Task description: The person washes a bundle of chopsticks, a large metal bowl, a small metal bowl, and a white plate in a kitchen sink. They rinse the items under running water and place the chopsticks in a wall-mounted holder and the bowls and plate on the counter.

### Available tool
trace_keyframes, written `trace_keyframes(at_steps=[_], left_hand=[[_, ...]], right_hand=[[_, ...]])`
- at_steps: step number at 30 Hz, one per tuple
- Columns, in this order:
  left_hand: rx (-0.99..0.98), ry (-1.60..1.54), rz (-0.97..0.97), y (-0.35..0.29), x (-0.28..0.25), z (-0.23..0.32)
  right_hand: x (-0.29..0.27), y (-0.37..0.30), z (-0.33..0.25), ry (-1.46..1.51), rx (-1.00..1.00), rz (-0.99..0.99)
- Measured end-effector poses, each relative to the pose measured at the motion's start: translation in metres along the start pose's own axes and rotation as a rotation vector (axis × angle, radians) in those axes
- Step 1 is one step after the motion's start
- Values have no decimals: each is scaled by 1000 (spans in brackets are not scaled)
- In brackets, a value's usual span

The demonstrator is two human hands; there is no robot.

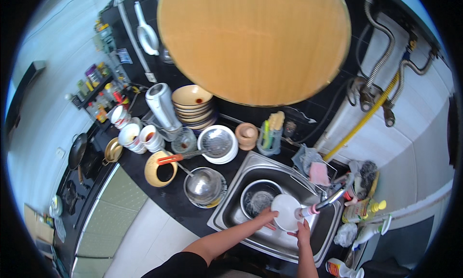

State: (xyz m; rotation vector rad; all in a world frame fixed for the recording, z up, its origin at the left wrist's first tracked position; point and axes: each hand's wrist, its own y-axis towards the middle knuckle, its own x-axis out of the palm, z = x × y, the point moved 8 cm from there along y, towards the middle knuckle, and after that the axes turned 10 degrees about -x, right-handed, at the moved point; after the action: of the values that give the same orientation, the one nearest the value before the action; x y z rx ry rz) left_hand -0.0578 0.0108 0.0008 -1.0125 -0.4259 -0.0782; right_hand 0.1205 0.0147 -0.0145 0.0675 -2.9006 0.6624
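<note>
Hands work together over a steel sink [241,201] set into a dark table [178,201]. Left hand [266,216] grips the near-left edge of a white bowl [286,211], fingers curled around its rim, while right hand [303,229] presses against the bowl's lower right side; how tightly its fingers close cannot be told from this angle. White bowl is held tilted above the sink basin, just under the spout of a faucet [324,201] with a pink-and-white tip. Beside it in the basin sits a round metal pot [258,197]. On the table to the left lie a metal lid [203,185] resting on a plate, a yellow ring-shaped dish [153,174] and an orange-handled utensil [174,158]. Farther back stand a stack of tan bowls [193,104], a white plate holding a strainer [218,143], a small clay pot [247,134] and a grey utensil holder [270,138]. A pink sponge [319,173] lies in a rack behind the sink, and a yellow-capped bottle [364,209] lies to the right.
</note>
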Motion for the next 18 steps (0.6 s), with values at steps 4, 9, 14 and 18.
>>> trace_keyframes(at_steps=[4, 9, 14, 18], left_hand=[[231, 597, 284, -39, 4, 30], [531, 995, 615, -121, 15, 62], [708, 1177, 734, -169, 18, 64], [802, 1245, 747, -204, 7, 62]], right_hand=[[14, -6, 58, 4, 215, -101], [97, -25, 65, 262, 465, -391], [192, -54, 4, 285, 341, -444], [215, -45, -6, 183, 99, -409]])
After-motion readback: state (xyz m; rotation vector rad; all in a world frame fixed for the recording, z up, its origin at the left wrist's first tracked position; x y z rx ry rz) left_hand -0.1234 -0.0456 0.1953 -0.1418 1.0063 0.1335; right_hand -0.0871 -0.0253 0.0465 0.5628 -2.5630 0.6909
